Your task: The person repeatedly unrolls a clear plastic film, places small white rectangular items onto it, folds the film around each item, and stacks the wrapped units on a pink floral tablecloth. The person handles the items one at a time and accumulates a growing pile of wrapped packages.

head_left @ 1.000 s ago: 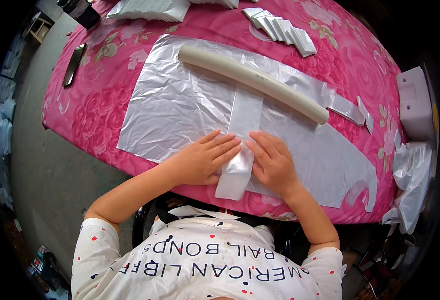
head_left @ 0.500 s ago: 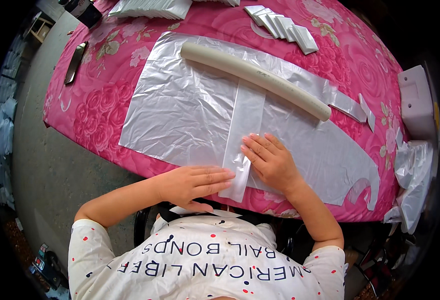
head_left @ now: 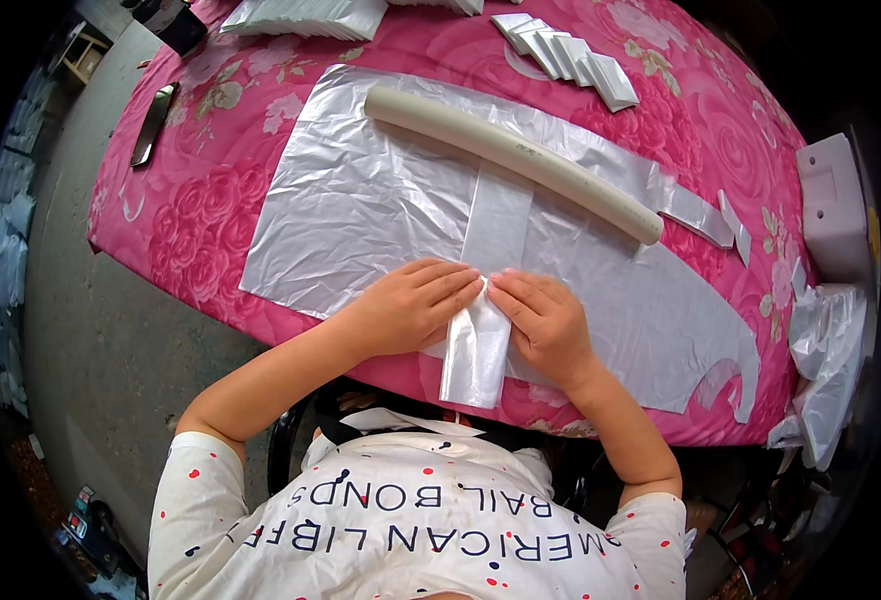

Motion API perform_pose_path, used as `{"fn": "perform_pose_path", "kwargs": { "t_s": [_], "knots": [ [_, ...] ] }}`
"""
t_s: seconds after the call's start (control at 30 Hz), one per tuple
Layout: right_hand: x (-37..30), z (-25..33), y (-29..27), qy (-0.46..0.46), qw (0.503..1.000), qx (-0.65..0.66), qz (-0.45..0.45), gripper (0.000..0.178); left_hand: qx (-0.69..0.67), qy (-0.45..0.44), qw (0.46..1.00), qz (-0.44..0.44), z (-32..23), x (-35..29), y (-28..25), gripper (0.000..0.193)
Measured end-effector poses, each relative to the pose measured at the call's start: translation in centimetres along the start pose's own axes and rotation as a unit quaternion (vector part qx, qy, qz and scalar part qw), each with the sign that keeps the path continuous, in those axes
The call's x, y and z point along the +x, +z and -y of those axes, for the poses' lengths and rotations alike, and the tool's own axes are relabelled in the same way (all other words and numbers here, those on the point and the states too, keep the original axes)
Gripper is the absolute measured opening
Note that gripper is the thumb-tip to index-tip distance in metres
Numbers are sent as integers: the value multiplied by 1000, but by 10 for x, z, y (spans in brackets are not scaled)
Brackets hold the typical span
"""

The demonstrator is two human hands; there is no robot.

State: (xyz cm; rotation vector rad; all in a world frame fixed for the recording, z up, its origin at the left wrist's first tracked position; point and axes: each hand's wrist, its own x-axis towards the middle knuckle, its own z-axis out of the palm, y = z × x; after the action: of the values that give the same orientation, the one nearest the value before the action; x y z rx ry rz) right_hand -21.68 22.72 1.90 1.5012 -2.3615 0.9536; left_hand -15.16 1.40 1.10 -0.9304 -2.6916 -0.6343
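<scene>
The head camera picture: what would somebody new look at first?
Probably the bright pink, rose-patterned cloth across the middle. Next, maybe the long, cream-coloured, round tube lying across the crinkly, shiny white plastic sheet. Below the tube, the left hand and right hand touch a folded white plastic strip.

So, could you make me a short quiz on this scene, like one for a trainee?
1. What do the left hand and right hand both touch?
2. True or false: the long beige tube is held in the left hand.
3. Which lies nearest the left edge of the pink flowered tablecloth: (a) the dark flat object, (b) the tube, (c) the pale box?

Key: 1. The narrow plastic strip. 2. False; it lies on the plastic sheet, beyond both hands. 3. a.
</scene>
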Motion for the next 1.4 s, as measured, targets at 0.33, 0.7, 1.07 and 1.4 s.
{"fn": "perform_pose_path", "kwargs": {
  "t_s": [0.33, 0.7, 1.07, 1.4],
  "knots": [
    [12, -2, -6, 237, 958, 162, 3, 12, -148, -231, 960, -48, 0, 12, 2, 35],
    [56, -35, -16, 541, 764, 303, 180, 27, -53, -164, 984, -37, -16, 28, 9, 64],
    [33, -7, -1, 252, 965, -59, -38, 45, 35, -217, 975, 32, -22, 33, 28, 77],
    [38, -45, -12, 8, 993, -63, 100, 45, 119, -155, 981, 2, -6, 44, 19, 55]
  ]
}}
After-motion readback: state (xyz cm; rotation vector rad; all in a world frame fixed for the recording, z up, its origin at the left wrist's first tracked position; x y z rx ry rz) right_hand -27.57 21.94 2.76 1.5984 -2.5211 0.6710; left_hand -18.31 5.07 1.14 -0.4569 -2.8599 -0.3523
